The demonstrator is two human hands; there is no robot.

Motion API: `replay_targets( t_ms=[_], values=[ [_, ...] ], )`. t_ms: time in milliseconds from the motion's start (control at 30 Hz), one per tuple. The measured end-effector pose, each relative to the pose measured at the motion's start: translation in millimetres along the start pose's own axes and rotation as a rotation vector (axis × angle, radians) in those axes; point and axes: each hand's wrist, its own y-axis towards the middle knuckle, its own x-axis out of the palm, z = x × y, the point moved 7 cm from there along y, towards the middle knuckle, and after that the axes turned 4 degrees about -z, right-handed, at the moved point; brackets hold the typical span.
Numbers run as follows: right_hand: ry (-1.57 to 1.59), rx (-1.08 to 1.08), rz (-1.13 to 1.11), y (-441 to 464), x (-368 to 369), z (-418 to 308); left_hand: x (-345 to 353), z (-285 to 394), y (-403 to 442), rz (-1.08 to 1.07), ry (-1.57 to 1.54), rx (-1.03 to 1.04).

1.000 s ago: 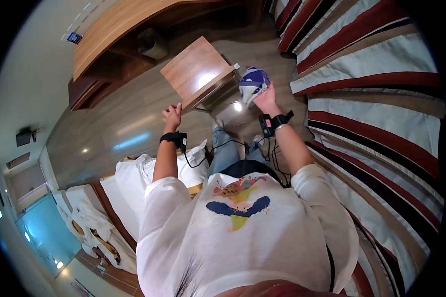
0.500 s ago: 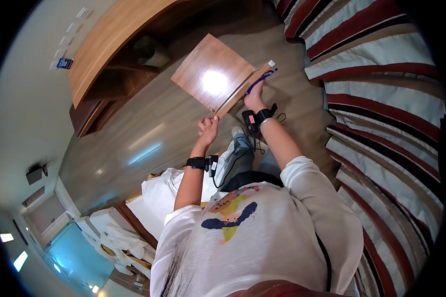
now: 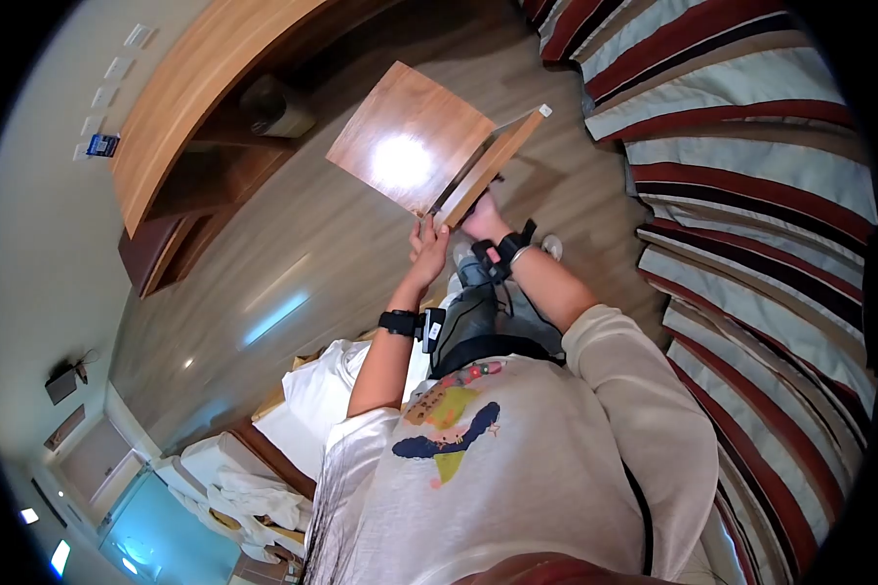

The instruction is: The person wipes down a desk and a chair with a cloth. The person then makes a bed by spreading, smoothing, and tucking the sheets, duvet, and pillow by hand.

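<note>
A small wooden cabinet [image 3: 390,117] with a shiny top stands in front of me. Its drawer front [image 3: 498,161] sits out from the top, with a dark gap between them. My left hand [image 3: 426,252] is at the near left end of this front, its fingers and thumb around the corner. Under the outer face of the drawer front is my right hand [image 3: 484,220]; its fingers are mostly hidden. Something dark shows beside them, too covered to name. Both wrists carry black straps with small devices.
Striped curtains [image 3: 722,127] hang along the right. A wooden desk [image 3: 166,146] with shelves curves along the upper left, and a bin [image 3: 278,107] stands under it. White bedding [image 3: 312,400] lies at the lower left. My feet are on the wood floor [image 3: 293,234].
The drawer front has come away from the cabinet, widening the gap. My right hand moved down toward me and under the front; the blue-purple item seen in it earlier is now mostly hidden.
</note>
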Motion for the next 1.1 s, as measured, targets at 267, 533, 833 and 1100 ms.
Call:
replay_targets(
  t_ms=[267, 533, 833, 1100],
  values=[
    [-0.194, -0.277, 0.086, -30.4, 59.3, -115.0, 3.2, -1.7, 4.2, 0.032, 0.035, 0.01],
    [-0.36, -0.139, -0.142, -87.5, 51.4, -102.7, -1.0, 2.9, 3.1, 0.053, 0.025, 0.032],
    [-0.157, -0.09, -0.286, -220.5, 111.3, -198.1, -6.5, 0.1, 11.9, 0.319, 0.372, -0.104],
    [-0.408, -0.08, -0.504, -257.5, 134.9, -272.9, 54.3, 308.6, -117.2, 0.036, -0.105, 1.034]
  ],
)
